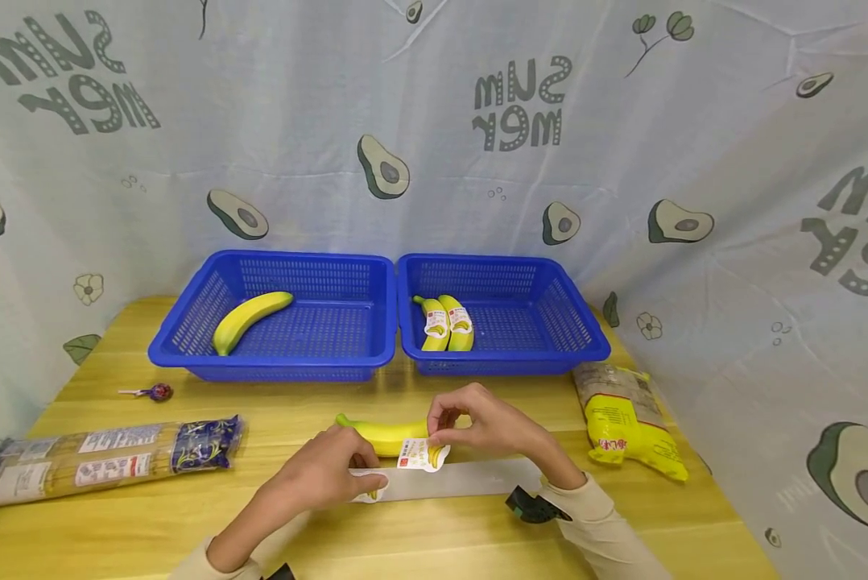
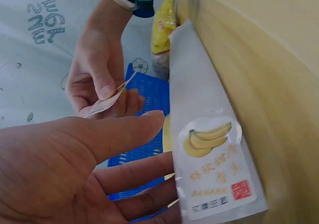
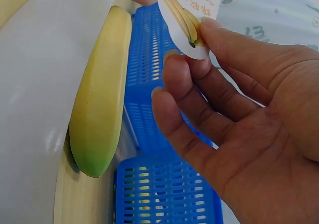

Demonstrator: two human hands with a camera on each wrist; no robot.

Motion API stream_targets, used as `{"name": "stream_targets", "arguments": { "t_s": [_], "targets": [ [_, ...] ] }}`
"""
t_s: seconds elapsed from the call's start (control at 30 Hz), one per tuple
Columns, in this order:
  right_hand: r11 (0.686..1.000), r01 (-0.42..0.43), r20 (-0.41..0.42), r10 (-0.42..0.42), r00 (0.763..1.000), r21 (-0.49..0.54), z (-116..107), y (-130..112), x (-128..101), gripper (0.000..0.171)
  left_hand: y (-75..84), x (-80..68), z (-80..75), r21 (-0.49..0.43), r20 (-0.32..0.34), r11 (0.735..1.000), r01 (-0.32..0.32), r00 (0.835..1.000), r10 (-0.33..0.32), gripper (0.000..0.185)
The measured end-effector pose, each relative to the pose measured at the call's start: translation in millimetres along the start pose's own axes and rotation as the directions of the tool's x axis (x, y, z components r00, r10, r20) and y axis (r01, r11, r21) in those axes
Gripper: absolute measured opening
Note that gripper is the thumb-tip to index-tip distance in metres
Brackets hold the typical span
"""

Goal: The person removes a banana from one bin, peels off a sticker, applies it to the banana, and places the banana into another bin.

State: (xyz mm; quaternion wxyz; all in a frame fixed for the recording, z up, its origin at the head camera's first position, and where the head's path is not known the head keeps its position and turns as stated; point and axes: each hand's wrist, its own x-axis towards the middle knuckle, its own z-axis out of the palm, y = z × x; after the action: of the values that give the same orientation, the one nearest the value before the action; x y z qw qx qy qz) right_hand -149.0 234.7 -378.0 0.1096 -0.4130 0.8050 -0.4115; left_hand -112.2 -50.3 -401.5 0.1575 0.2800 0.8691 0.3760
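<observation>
Left hand (image 1: 332, 475) pressed relaxed fingers on the white glossy sticker backing strip (image 1: 463, 479) lying along the wooden desk (image 1: 151, 524). Right hand (image 1: 488, 423), grip pinched on a white banana-printed sticker (image 1: 423, 455), hovered at 12 o'clock of the strip. The yellow banana (image 1: 383, 435) lay just beyond, long axis 9-to-3, its right end hidden by the fingers.

Bright, even, diffuse lighting with only faint shadows; wide-angle bowing toward the head view's edges; motion blur on the table (image 2: 279, 59) in the left-wrist view.
</observation>
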Motion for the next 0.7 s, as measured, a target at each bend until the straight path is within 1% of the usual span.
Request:
{"name": "stream_targets", "arguments": {
  "t_s": [0.13,0.2,0.3,0.33,0.37,0.43,0.5,0.57,0.63,0.7],
  "targets": [
    [1.000,0.006,0.002,-0.006,1.000,0.000,0,0,0,0.009,2.6,-2.1,-0.8,-0.025,0.039,1.000,-0.014,0.999,0.015,0.005],
    [1.000,0.014,0.001,-0.014,1.000,0.002,0,1,0,0.008,3.6,-2.7,2.1,-0.007,0.045,1.000,-0.020,0.999,0.020,0.007],
    [1.000,0.022,-0.004,-0.022,1.000,0.004,1,2,0,0.007,5.7,-4.5,4.8,0.059,0.021,0.998,-0.010,1.000,0.009,0.008],
    [1.000,0.023,-0.006,-0.023,1.000,0.005,1,3,0,0.007,6.4,-5.1,3.9,0.066,0.010,0.998,-0.006,1.000,0.005,0.007],
    [1.000,0.023,-0.008,-0.023,1.000,0.006,2,3,1,0.007,6.9,-5.4,2.2,0.059,0.002,0.998,-0.024,1.000,0.024,0.006],
    [1.000,0.023,-0.013,-0.023,1.000,0.010,2,3,1,0.006,7.8,-5.0,-2.5,-0.001,-0.017,0.997,-0.077,0.997,0.077,0.007],
    [1.000,0.023,-0.018,-0.023,1.000,0.013,3,3,2,0.006,8.3,-3.3,-7.5,-0.087,-0.037,0.988,-0.128,0.991,0.125,0.016],
    [1.000,0.023,-0.026,-0.022,0.999,0.021,4,3,2,0.006,8.3,-0.9,-9.9,-0.161,-0.066,0.973,-0.163,0.986,0.155,0.023],
    [0.999,0.023,-0.036,-0.022,0.999,0.032,6,3,3,0.006,8.9,1.0,-9.2,-0.204,-0.107,0.966,-0.161,0.984,0.142,0.026],
    [0.999,0.028,-0.045,-0.026,0.999,0.046,8,4,4,0.006,9.3,2.8,-7.3,-0.220,-0.151,0.963,-0.155,0.981,0.124,0.019]
  ]
}}
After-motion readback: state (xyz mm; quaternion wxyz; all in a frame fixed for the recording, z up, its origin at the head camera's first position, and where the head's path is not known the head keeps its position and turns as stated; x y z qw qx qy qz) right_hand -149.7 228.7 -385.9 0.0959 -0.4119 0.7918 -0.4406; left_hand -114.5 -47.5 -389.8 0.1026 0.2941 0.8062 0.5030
